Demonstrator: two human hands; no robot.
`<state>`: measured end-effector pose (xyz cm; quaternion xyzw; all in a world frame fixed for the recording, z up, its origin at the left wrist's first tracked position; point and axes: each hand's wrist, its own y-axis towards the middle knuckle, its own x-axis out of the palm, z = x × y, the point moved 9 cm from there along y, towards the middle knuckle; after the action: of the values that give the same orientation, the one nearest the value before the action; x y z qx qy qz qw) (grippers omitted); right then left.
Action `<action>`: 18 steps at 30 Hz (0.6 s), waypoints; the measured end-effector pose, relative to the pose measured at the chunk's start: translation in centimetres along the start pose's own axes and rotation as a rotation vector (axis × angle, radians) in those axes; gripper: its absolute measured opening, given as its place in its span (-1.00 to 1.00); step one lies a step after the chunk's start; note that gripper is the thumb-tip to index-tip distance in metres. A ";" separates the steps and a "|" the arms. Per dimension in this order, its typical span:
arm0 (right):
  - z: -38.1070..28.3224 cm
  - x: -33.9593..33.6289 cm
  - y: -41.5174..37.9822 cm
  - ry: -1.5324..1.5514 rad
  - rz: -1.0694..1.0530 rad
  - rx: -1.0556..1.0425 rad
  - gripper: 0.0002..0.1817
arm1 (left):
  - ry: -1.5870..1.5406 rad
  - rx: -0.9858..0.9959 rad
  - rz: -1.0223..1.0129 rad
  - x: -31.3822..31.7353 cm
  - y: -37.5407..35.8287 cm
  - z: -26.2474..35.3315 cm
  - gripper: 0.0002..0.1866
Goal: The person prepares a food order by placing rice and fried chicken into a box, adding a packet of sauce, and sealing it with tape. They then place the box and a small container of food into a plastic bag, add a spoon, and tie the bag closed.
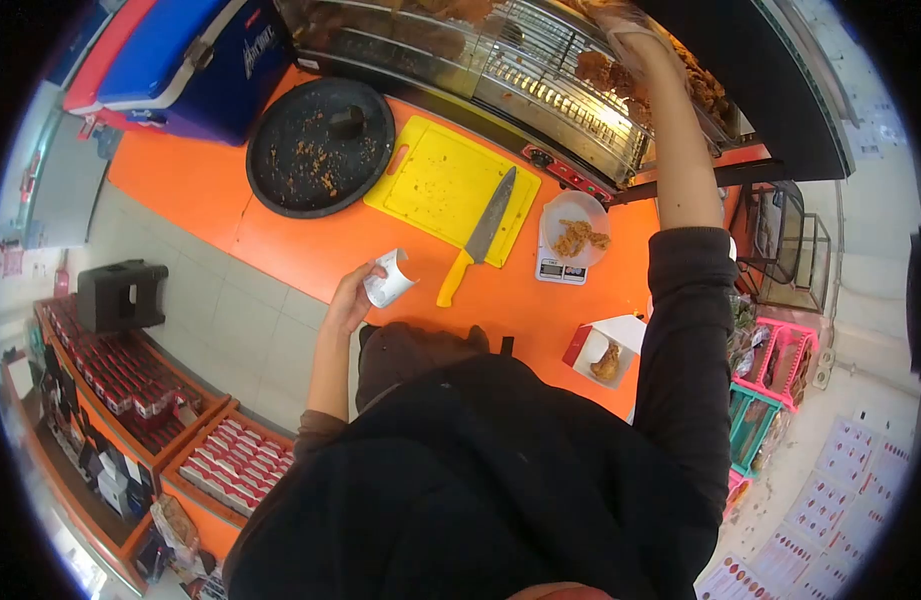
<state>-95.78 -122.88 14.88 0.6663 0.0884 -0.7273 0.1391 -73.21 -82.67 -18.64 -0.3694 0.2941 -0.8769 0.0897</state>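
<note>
My left hand (351, 298) is closed around a small white paper cup (389, 281), held tilted over the front edge of the orange counter (310, 275). My right arm stretches up into the glass food warmer (540, 85). My right hand (625, 35), in what looks like a clear plastic glove, is among fried chicken pieces (605, 72) on the wire racks, its fingers hidden. Below the warmer, a bowl (568, 213) with fried pieces sits on a white digital scale (561, 271). An open red-and-white box (602, 348) holds a piece of fried chicken (606, 364).
A knife (488, 220) with a yellow handle lies across a yellow cutting board (430, 170). Left of it is a black round lid (320, 148) strewn with crumbs. A blue cooler box (195, 75) stands at the far left. The warmer's black door (750, 70) hangs open beside my right arm.
</note>
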 end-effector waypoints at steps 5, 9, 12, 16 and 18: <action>-0.1 0.2 -2.3 -0.044 -0.135 0.107 -0.26 | 0.038 -0.056 -0.085 -1.2 1.3 0.4 -0.70; -0.6 -1.9 -8.5 -0.207 0.362 -0.068 -0.69 | 0.139 -0.132 -0.088 -0.8 3.3 2.5 -0.86; 2.2 -1.2 -18.3 0.306 0.555 -0.050 -0.75 | 0.302 -0.158 -0.119 -0.4 3.9 5.2 -0.89; 16.6 5.6 -26.3 0.590 -0.033 0.534 -0.79 | 0.577 -0.072 -0.162 2.5 5.4 7.4 -0.67; 27.3 11.4 -30.2 0.750 -0.077 0.784 -0.82 | 0.664 0.019 -0.168 3.9 7.0 7.5 -0.51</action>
<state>-132.04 -103.81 4.44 0.8784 -0.1217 -0.4224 -0.1877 -71.13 -93.19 -16.18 -0.0858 0.2674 -0.9564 -0.0802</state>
